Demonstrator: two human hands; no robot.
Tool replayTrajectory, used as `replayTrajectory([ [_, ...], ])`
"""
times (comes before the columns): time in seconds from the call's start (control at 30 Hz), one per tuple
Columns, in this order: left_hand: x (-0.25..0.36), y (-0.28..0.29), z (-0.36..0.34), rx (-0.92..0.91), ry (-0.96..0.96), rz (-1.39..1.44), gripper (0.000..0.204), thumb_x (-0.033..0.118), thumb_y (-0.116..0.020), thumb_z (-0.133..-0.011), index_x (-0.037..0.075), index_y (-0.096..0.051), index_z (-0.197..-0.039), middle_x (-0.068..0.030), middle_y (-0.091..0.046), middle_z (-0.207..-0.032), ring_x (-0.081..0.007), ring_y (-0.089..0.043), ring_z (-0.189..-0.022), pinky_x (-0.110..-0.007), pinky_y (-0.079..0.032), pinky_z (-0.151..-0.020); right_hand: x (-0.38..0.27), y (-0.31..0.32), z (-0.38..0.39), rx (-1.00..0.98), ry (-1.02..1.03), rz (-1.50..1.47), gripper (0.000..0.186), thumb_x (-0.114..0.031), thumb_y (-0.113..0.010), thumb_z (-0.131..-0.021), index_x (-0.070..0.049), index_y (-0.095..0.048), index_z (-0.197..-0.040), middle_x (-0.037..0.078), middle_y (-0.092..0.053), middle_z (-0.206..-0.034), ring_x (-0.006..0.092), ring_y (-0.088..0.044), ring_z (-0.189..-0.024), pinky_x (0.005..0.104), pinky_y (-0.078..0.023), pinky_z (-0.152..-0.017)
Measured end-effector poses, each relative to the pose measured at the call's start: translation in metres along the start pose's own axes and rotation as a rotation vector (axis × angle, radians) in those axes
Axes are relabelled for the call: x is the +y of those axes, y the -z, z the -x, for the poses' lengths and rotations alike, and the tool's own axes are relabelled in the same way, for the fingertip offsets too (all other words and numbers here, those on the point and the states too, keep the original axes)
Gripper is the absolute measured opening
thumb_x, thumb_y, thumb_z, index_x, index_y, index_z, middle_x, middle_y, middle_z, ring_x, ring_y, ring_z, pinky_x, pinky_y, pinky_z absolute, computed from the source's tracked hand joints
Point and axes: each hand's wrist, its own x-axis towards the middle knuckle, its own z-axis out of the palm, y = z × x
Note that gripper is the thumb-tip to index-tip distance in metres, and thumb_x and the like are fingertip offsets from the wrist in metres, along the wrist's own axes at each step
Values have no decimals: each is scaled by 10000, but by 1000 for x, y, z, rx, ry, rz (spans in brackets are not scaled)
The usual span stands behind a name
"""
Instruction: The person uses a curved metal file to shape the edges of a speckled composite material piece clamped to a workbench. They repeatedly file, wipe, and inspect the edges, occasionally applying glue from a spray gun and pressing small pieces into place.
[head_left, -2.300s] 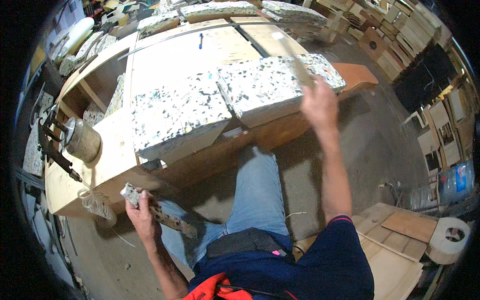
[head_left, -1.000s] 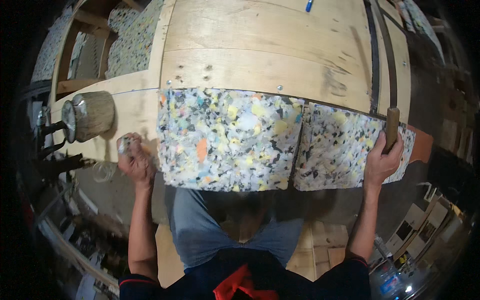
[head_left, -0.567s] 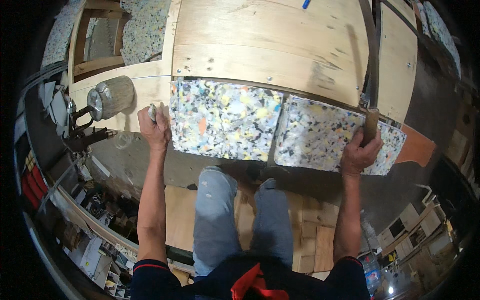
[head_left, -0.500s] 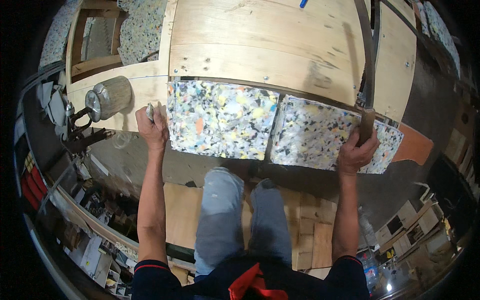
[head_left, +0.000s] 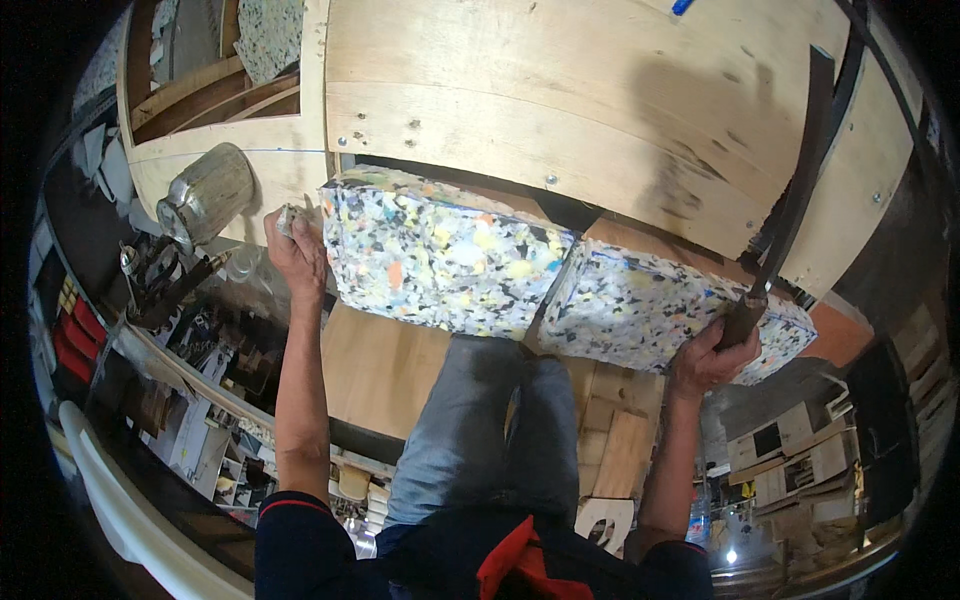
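Two multicoloured speckled foam blocks lie side by side on the edge of a plywood frame: the left block and the right block. My left hand grips a small grey object beside the left block's left end. My right hand is closed on the brown handle of a long dark blade that runs up and away over the right block's right end.
A metal spray-gun cup with dark fittings sits on the frame to the left of my left hand. Plywood sheets and wood offcuts lie on the floor under my legs. Cluttered shelves run along the left.
My view swung from a distant look at the bench to straight over the foam blocks. My left hand came up to the left block; my right hand slid down the blade's handle.
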Motion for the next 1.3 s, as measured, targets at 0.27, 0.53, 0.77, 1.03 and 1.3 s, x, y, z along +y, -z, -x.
replayTrajectory([
  [0.27, 12, 6, -11, -140, 141, -18, 301, 264, -516, -1080, -23, -602, -1047, -140, -583, -925, -265, -584, -857, -368, -478, -788, -2, 18, -10, -108, 83, 9, 498, -231, -675, -965, 45, -490, -1336, 250, -537, -1192, 430, -547, -1062, 522, -458, -917],
  [0.53, 60, 43, 19, -34, 682, 337, 283, 238, -531, -1087, -36, -590, -1126, -74, -618, -969, -166, -554, -863, -324, -470, -779, -32, 43, -52, -305, 270, -101, 562, -99, -764, -827, -12, -584, -1352, 191, -596, -1181, 381, -566, -1098, 504, -426, -970],
  [0.77, 95, 78, 95, 68, 618, 209, 244, 213, -558, -1066, -13, -530, -977, -36, -514, -828, -116, -458, -749, -296, -416, -648, -79, 4, -151, -350, 545, -86, 531, -151, -798, -802, -61, -648, -1303, 174, -612, -1157, 360, -577, -1073, 490, -428, -949],
  [1.03, 119, 70, 183, 23, 848, 278, 225, 200, -573, -1054, 17, -523, -932, 4, -458, -744, -94, -402, -668, -298, -347, -561, -91, -90, -268, -78, 713, -95, 501, -259, -712, -920, 47, -603, -1302, 288, -622, -1265, 473, -564, -1188, 555, -447, -1028],
  [1.3, 201, 65, 179, -54, 874, 282, 197, 174, -613, -1023, -1, -573, -942, -16, -545, -794, -98, -482, -754, -296, -416, -647, -110, -108, -451, -145, 639, 79, 467, -318, -753, -886, -41, -665, -1252, 267, -646, -1101, 427, -613, -1052, 498, -483, -934],
])
